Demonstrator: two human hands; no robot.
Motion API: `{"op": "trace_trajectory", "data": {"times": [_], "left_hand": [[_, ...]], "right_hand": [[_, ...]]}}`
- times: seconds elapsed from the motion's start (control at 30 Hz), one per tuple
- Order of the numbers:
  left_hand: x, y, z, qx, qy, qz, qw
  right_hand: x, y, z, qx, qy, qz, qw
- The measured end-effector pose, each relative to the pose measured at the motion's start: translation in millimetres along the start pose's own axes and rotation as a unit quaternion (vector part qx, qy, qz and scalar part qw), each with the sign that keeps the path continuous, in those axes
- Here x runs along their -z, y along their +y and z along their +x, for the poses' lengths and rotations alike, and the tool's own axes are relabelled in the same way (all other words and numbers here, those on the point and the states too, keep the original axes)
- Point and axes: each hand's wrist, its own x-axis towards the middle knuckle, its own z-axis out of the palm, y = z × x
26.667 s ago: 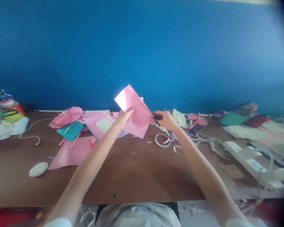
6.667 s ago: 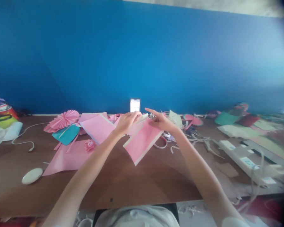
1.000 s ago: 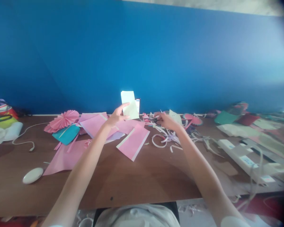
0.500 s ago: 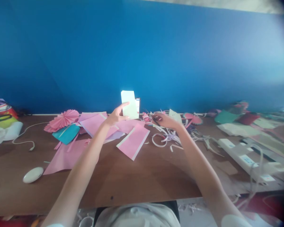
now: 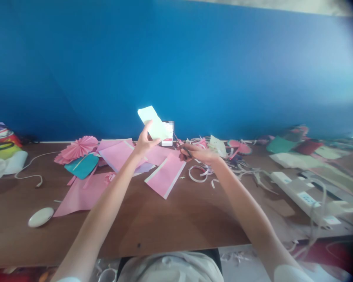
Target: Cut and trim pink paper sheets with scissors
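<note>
L hand (image 5: 145, 141) is now tilting the flat, pale-green rect. paper (image 5: 155, 124) above the desk (image 5: 170, 227), pinching it; R hand (image 5: 195, 152), up from the scraps (image 5: 198, 180), is gripping dark scissors (image 5: 178, 139) nearby.

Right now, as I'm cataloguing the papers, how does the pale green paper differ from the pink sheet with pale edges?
The pale green paper is held up at a tilt in the left hand; the pink sheet lies on the table. The pale green paper looks plain, while the pink sheet has pale strips along edges. Both are straight-sided.
</note>
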Motion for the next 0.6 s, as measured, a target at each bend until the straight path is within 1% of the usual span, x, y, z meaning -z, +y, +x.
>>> {"op": "trace_trajectory", "data": {"times": [0.17,0.27,0.33,0.4,0.5,0.6], "left_hand": [[-1.4,2.4,0.1,-0.008,-0.015,-0.004,1.000],[-0.4,2.3,-0.1,-0.004,-0.019,-0.012,1.000],[2.7,2.7,-0.3,-0.004,-0.033,-0.019,0.999],[8.0,4.1,-0.2,-0.006,-0.065,-0.030,0.997],[18.1,7.6,0.3,-0.007,-0.131,-0.052,0.990],[26.2,11.6,0.4,-0.010,-0.196,-0.063,0.979]], "right_hand": [[-12.3,-8.2,0.9,0.021,0.002,0.003,1.000],[-12.9,-10.3,0.0,0.019,-0.004,-0.013,1.000],[-10.0,-10.3,-0.9,0.020,-0.008,-0.019,1.000],[-4.9,-9.9,-2.4,0.017,-0.024,-0.024,0.999],[4.6,-10.3,-6.9,0.010,-0.059,-0.033,0.998],[12.9,-11.5,-12.9,0.007,-0.078,-0.047,0.996]]}}
